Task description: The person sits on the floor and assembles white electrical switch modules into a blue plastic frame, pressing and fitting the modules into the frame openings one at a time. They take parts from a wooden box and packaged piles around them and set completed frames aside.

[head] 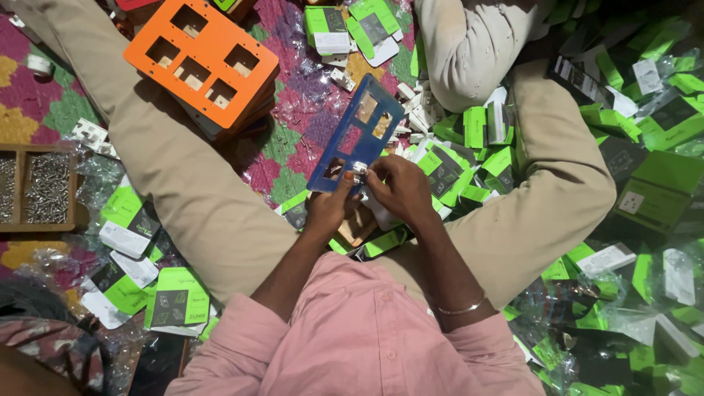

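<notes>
Nearest the camera is the person's pink shirt (359, 337), its sleeves pushed up over both forearms, and a thin metal bangle (460, 309) circles the right wrist. Above it, between the folded legs in beige trousers (183, 183), the two hands meet at the lower end of a blue plate (357, 133) with square cut-outs, which stands tilted over the lap with its upper end pointing away from the person. The left hand (328, 207) holds the plate's lower edge from beneath, fingers closed on it. The right hand (400, 187) is closed too, its fingertips pinching a small white part (358, 171) against the bottom of the plate; how that part sits in the plate is too small to tell. Below the hands a light wooden piece (357, 224) shows in the lap, partly hidden. To the upper left lies a stack of orange plates (202, 59) with similar cut-outs on a patterned rug (293, 110). At the far left a wooden tray (40, 187) holds heaps of small screws. Green and white packets (176, 297) lie scattered by the left knee, and many more, mixed with clear wrappers, crowd the floor on the right (653, 183). At the top another person's knee in pale cloth (469, 51) comes into view, well apart from the hands.
</notes>
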The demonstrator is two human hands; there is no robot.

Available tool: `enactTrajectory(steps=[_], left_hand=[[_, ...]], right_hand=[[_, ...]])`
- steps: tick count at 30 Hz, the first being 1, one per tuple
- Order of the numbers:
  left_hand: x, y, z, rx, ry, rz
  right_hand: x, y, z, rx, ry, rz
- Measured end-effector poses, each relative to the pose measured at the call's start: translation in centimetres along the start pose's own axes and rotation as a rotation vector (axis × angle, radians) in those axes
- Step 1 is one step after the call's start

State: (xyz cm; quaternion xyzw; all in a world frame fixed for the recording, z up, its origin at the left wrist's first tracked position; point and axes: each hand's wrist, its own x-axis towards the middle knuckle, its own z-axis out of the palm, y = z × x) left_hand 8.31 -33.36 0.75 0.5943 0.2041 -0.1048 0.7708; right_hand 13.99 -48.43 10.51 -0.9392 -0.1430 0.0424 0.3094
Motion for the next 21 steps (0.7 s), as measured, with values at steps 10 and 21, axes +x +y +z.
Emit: enactTrajectory(steps=[10,21], left_hand=[[0.6,-0.8,0.2,-0.128,-0.029,-0.009],[1.3,-1.3,-0.1,-0.309,-0.096,0.029]], right_hand=[[0.0,0.1,0.1,-0.001,0.02,-0.028],[0.1,0.8,0.8,-0.037,0.032,-0.053]])
